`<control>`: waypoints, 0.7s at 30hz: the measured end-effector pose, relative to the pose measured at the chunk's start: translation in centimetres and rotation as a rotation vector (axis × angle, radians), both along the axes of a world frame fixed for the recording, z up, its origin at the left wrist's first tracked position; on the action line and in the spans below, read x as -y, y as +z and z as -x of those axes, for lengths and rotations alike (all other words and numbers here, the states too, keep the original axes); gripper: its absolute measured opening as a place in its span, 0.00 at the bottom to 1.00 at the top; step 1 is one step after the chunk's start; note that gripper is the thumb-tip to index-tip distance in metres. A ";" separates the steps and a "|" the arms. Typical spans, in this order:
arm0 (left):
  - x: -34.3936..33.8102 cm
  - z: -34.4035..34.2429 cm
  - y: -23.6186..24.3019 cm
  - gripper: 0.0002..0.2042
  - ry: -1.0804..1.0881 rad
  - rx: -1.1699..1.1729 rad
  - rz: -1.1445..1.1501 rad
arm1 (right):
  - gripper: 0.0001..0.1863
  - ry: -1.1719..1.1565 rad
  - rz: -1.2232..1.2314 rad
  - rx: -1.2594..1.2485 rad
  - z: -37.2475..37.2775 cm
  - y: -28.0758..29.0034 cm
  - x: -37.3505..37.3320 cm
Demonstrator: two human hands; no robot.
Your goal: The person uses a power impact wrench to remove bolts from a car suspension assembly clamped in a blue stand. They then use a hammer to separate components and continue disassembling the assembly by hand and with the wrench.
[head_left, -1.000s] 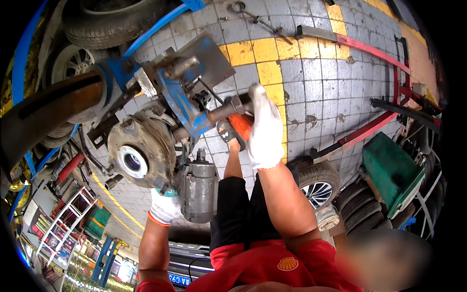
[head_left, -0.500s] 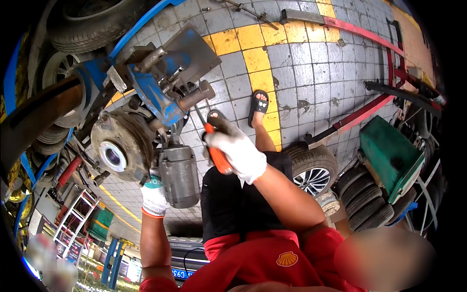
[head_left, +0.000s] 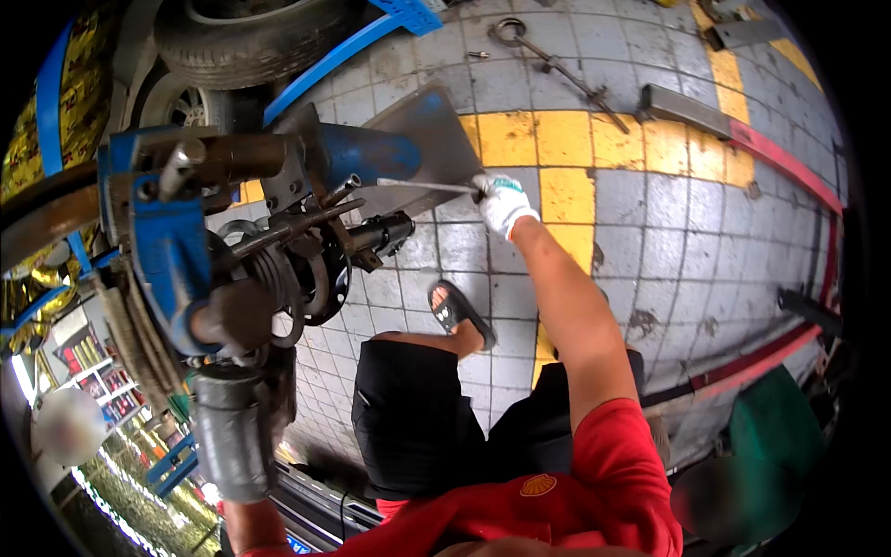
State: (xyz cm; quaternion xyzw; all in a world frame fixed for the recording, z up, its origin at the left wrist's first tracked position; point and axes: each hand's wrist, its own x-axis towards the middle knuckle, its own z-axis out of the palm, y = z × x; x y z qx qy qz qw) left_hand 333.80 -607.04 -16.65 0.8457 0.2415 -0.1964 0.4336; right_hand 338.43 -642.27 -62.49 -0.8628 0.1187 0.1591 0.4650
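Observation:
My right hand (head_left: 506, 206), in a white glove, is closed on the end of a thin grey rod-like tool (head_left: 427, 186). The tool points left across the near side of a bare metal plate (head_left: 441, 116). My left forearm (head_left: 255, 527) rises from the lower edge. The hand itself is hidden behind a grey metal cylinder (head_left: 232, 436) beneath a blue clamp frame (head_left: 170, 232). A large bolt head (head_left: 246, 316) sticks out of this frame. Beside it are dark metal rods (head_left: 297, 227) and curved rings (head_left: 269, 278).
A tyre (head_left: 251, 51) lies at the far left by a blue bar (head_left: 329, 60). On the tiled floor are a long ringed metal tool (head_left: 566, 74) and a small bolt (head_left: 478, 55). Red lift arms (head_left: 784, 167) run along the right. A green container (head_left: 775, 422) stands at lower right.
The view has shifted, and the clamp frame now sits nearer and further left. My right hand has moved away toward the plate; the orange-handled tool no longer shows. My left hand has become hidden.

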 end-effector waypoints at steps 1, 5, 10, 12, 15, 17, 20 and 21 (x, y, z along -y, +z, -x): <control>1.2 0.4 -0.3 0.19 -0.041 0.037 -0.236 | 0.18 0.013 -0.006 0.062 -2.0 -1.7 0.6; 1.5 0.2 0.1 0.19 -0.090 0.230 -0.475 | 0.12 0.163 -0.084 0.290 -9.2 -4.5 1.2; -0.4 1.5 0.2 0.20 -0.135 0.370 -0.457 | 0.10 0.335 -0.117 0.565 -15.3 -5.5 -0.5; -0.7 2.3 0.4 0.20 -0.142 0.404 -0.469 | 0.10 0.366 -0.147 0.640 -16.6 -5.6 -0.7; -1.0 3.4 1.0 0.21 -0.130 0.420 -0.491 | 0.10 0.446 -0.153 0.685 -17.6 -5.9 -1.6; -1.8 3.1 0.3 0.21 -0.134 0.449 -0.474 | 0.11 0.464 -0.092 0.666 -18.5 -5.8 -0.2; -2.3 2.9 -0.2 0.21 -0.112 0.454 -0.481 | 0.14 0.534 0.000 0.636 -20.1 -5.5 0.2; -2.3 2.9 -0.1 0.21 -0.104 0.450 -0.485 | 0.15 0.494 0.047 0.721 -20.9 -5.7 0.1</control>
